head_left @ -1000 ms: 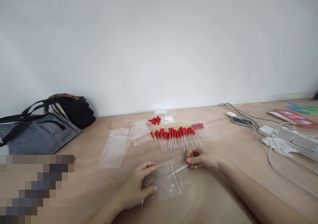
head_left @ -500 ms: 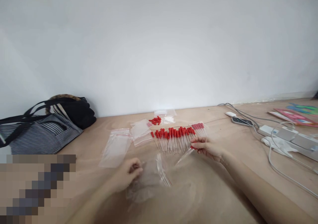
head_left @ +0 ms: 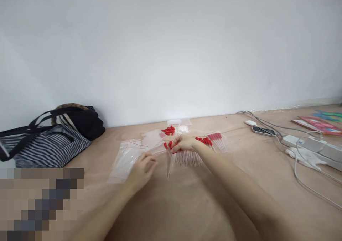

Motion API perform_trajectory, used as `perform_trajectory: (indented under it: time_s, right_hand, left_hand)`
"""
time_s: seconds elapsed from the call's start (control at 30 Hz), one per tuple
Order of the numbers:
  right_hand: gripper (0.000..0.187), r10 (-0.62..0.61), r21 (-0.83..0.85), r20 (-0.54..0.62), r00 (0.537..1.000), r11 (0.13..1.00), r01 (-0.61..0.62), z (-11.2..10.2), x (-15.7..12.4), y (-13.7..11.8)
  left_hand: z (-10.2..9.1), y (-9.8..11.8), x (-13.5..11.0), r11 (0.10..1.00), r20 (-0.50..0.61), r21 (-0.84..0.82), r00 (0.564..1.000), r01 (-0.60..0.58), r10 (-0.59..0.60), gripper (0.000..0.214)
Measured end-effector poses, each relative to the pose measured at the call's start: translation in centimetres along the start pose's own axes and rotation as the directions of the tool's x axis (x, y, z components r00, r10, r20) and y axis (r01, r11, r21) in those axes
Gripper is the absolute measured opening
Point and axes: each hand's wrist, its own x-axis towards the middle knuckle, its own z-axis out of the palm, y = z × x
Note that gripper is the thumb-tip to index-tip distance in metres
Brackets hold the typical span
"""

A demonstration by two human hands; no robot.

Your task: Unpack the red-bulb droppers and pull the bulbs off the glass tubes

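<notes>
My right hand (head_left: 183, 143) reaches across the row of red-capped clear droppers (head_left: 192, 157) on the wooden table (head_left: 187, 205). It is closed on one dropper (head_left: 169, 167), which hangs slanting down at the row's left end. My left hand (head_left: 143, 169) has curled fingers pinching the right edge of a clear zip bag (head_left: 125, 159). That bag lies on a small pile of similar bags. A second small bunch of droppers (head_left: 217, 141) lies just right of the row.
Loose red caps (head_left: 168, 130) and more clear bags (head_left: 153, 137) lie behind the row. A striped tote (head_left: 45, 145) and a black bag (head_left: 82, 121) sit far left. A phone (head_left: 263, 130), a power strip (head_left: 317, 148) with cables and coloured papers (head_left: 317, 123) occupy the right.
My left hand carried the clear bag left and away onto the bag pile. My right hand moved the dropper from near me up and left over the row of droppers.
</notes>
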Motion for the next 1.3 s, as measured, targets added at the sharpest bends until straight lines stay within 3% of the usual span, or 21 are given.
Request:
perform_trajectory:
  time_s: [0.1, 0.17, 0.3, 0.47, 0.6, 0.7, 0.8, 0.93, 1.0, 1.07, 1.17, 1.3]
  right_hand:
    - [0.015, 0.043, -0.147, 0.007, 0.999, 0.988, -0.041, 0.9, 2.2, -1.1]
    - [0.015, 0.054, -0.236, -0.014, 0.998, 0.970, -0.056, 1.5, 3.2, -1.7]
    - [0.029, 0.024, -0.386, -0.064, 0.998, 0.921, -0.047, 3.1, 4.4, -2.4]
    - [0.028, -0.105, -0.487, -0.162, 0.981, 0.873, 0.013, 4.6, 5.1, -2.2]
    - [0.020, -0.231, -0.498, -0.279, 0.932, 0.865, 0.066, 4.2, 3.7, -1.6]
    - [0.015, -0.293, -0.484, -0.397, 0.870, 0.872, 0.072, 2.1, 1.1, -0.7]
    - [0.018, -0.248, -0.457, -0.564, 0.788, 0.888, -0.047, -1.8, -2.0, 1.5]
    - [0.027, -0.062, -0.336, -0.806, 0.589, 0.866, -0.369, -8.2, -5.8, 5.9]
    - [0.040, 0.023, -0.255, -0.876, 0.481, 0.825, -0.504, -10.8, -7.1, 8.0]
    - [0.052, 0.094, -0.186, -0.907, 0.410, 0.785, -0.592, -12.6, -7.9, 9.6]
    - [0.051, 0.153, -0.149, -0.910, 0.386, 0.747, -0.647, -14.3, -8.3, 11.3]
    - [0.029, 0.124, -0.230, -0.862, 0.491, 0.768, -0.598, -15.3, -8.1, 12.5]
  left_hand:
    - [2.3, 2.3, 0.5, 0.965, 0.179, -0.237, 0.981, 0.117, -0.075, 0.013]
    - [3.2, 2.9, 1.0, 0.917, 0.206, -0.319, 0.962, 0.241, -0.181, 0.011]
    - [4.1, 2.5, 1.9, 0.883, 0.159, -0.312, 0.936, 0.349, -0.314, 0.013]
    - [4.8, 1.5, 2.3, 0.885, 0.117, -0.293, 0.932, 0.361, -0.342, 0.014]
    - [5.2, 1.3, 2.8, 0.889, 0.118, -0.286, 0.934, 0.357, -0.337, 0.014]
    - [5.4, 1.2, 3.3, 0.890, 0.123, -0.300, 0.939, 0.344, -0.322, 0.014]
    - [5.6, 1.1, 3.8, 0.890, 0.137, -0.316, 0.944, 0.330, -0.302, 0.016]
    - [5.9, 0.7, 4.0, 0.898, 0.137, -0.316, 0.951, 0.307, -0.277, 0.018]
    - [6.1, 0.3, 3.9, 0.904, 0.116, -0.309, 0.956, 0.294, -0.271, 0.019]
    - [6.4, -0.2, 3.8, 0.910, 0.090, -0.302, 0.959, 0.284, -0.269, 0.020]
    - [6.7, -0.7, 3.6, 0.914, 0.052, -0.297, 0.960, 0.277, -0.274, 0.021]
    - [6.8, -0.9, 3.2, 0.912, 0.000, -0.298, 0.955, 0.282, -0.296, 0.019]
